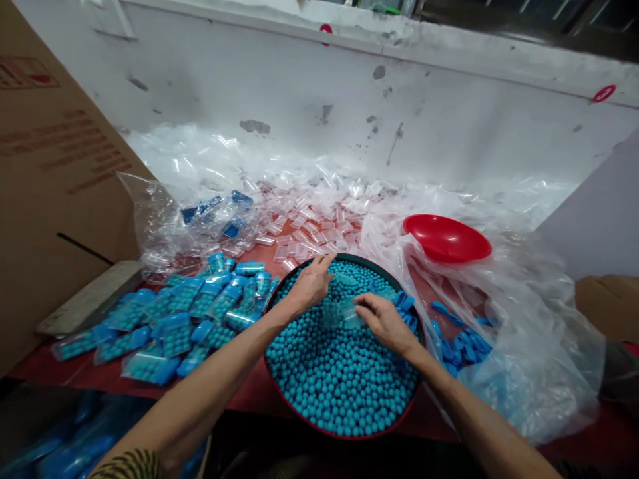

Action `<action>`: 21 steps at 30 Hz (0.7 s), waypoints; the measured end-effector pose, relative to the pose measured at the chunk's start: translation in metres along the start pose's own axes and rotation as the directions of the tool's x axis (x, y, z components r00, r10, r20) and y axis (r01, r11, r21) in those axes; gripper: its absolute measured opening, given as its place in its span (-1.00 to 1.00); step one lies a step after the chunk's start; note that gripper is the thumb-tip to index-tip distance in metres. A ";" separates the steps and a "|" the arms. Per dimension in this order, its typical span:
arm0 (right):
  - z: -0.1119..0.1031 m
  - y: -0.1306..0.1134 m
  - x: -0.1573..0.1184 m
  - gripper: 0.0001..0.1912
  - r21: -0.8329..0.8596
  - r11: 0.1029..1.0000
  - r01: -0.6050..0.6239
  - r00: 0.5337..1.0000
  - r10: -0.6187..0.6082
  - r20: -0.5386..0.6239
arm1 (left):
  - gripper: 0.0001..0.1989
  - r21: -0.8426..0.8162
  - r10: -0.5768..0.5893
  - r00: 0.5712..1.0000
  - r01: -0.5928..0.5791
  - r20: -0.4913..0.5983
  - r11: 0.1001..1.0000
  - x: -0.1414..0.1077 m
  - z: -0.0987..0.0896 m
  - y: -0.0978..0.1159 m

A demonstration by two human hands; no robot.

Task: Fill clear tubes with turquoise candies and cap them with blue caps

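Observation:
A round tub (342, 436) with a red and dark rim is filled with small blue balls (339, 392). Above the balls, my right hand (387, 324) pinches a small clear plastic container (352, 315) at its edge. My left hand (310, 285) is over the far left of the tub, its fingers bent and closed; whatever they hold is hidden. Another clear container shows faintly against the balls between my hands. Blue caps with straps (407, 309) lie at the tub's right side, close to my right hand.
Filled containers with blue caps (177, 332) are heaped at the left. Clear empty containers (312, 229) lie behind the tub, among plastic bags (200, 150). A red bowl (446, 239) rests on plastic at the right. A cardboard box (64, 186) stands at the left, beside a grey slab (92, 298).

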State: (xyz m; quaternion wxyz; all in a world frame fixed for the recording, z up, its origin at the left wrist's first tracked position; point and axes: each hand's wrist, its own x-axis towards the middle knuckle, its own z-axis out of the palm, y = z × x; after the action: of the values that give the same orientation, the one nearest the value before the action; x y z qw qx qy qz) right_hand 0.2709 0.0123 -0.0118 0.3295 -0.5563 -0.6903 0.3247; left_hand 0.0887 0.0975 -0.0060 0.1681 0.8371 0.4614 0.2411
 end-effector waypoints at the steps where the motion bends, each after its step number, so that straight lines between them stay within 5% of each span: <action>1: 0.010 -0.001 -0.007 -0.84 0.107 0.992 -0.073 0.997 0.071 0.022 | -0.59 -0.071 -0.040 0.999 0.038 -0.033 0.997 -0.007 0.001 0.006; 3: 0.030 -0.001 -0.020 -0.84 0.307 0.929 -0.204 0.979 0.199 0.050 | -0.61 -0.245 -0.137 0.991 0.136 0.015 0.960 -0.029 0.005 0.017; 5: 0.042 -0.002 -0.029 -0.83 0.442 0.860 -0.255 0.965 0.256 0.059 | -0.60 -0.453 -0.177 0.950 0.281 0.259 0.846 -0.056 0.012 0.027; 8: 0.041 -0.007 -0.032 -0.81 0.360 0.917 -0.170 0.983 0.132 0.129 | -0.63 -0.610 -0.173 0.877 0.442 0.449 0.657 -0.089 0.021 0.035; 11: 0.027 -0.016 -0.017 -0.79 -0.058 0.998 0.025 0.982 -0.014 0.189 | -0.74 -0.524 -0.235 0.895 0.418 0.380 0.743 -0.101 0.020 0.030; 15: 0.024 -0.018 0.020 -0.72 -0.576 0.809 0.115 0.989 -0.038 0.144 | -0.85 -0.192 -0.243 0.938 0.293 0.248 0.937 -0.099 0.017 0.018; 18: 0.037 -0.012 0.039 -0.83 -0.655 0.732 0.189 0.967 -0.023 0.253 | -0.91 -0.057 -0.219 0.954 0.235 0.204 0.970 -0.094 0.022 0.015; 21: 0.043 -0.006 0.038 -0.87 -0.588 0.779 0.217 0.969 -0.097 0.229 | -0.88 -0.100 -0.179 0.971 0.196 0.159 0.975 -0.089 0.029 0.015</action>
State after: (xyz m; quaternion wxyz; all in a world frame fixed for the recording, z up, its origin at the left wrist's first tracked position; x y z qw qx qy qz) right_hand 0.2261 0.0454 -0.0284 0.0930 -0.5399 -0.8297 0.1069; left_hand 0.0746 0.0115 -0.0444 0.2720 0.7942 0.5102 0.1872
